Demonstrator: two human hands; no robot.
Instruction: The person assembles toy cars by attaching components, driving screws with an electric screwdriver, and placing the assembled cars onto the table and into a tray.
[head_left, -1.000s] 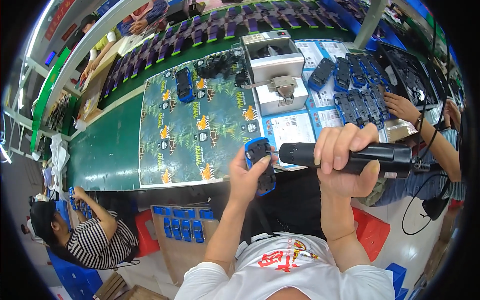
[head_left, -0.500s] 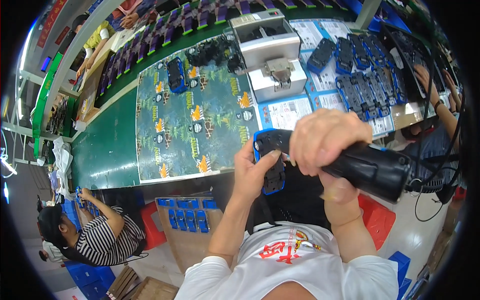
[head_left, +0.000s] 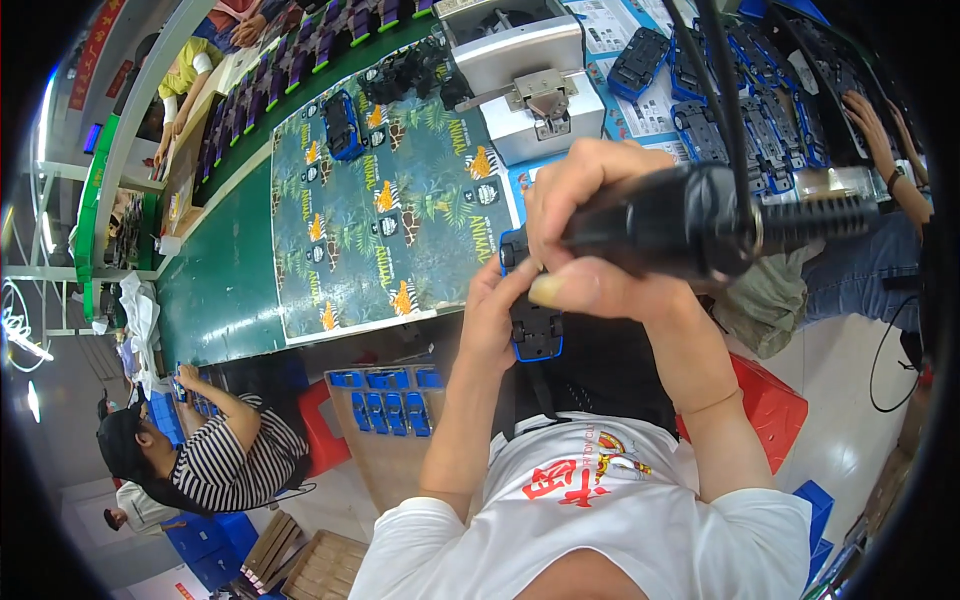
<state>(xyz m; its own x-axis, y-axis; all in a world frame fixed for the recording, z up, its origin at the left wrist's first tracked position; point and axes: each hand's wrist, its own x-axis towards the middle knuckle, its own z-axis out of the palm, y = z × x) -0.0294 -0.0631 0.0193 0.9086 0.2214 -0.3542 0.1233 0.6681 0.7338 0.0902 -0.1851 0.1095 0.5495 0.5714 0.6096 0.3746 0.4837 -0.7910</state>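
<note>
My left hand (head_left: 488, 318) is closed around a blue toy car (head_left: 540, 336), its black underside turned up, in front of the table edge. My right hand (head_left: 578, 185) wraps the body of a black electric screwdriver (head_left: 655, 225). The tool points at the car, but its tip is hidden behind my fingers. Beyond my hands lies a patterned mat (head_left: 350, 230) with another upturned toy car (head_left: 342, 127) and a heap of small black parts (head_left: 408, 75). A silver metal machine (head_left: 540, 95) stands just past my right hand.
Several upturned blue toy cars (head_left: 705, 130) cover sheets at the right, where another person's hand (head_left: 870, 125) reaches in. Purple pieces (head_left: 282, 85) line a green belt at the back. A board with blue parts (head_left: 395, 405), a co-worker in stripes (head_left: 235, 455) and a red stool (head_left: 765, 420) are below.
The screwdriver's rear end has swung upward and toward me, now hiding more of my right hand. My view has shifted slightly. The car stays in my left hand.
</note>
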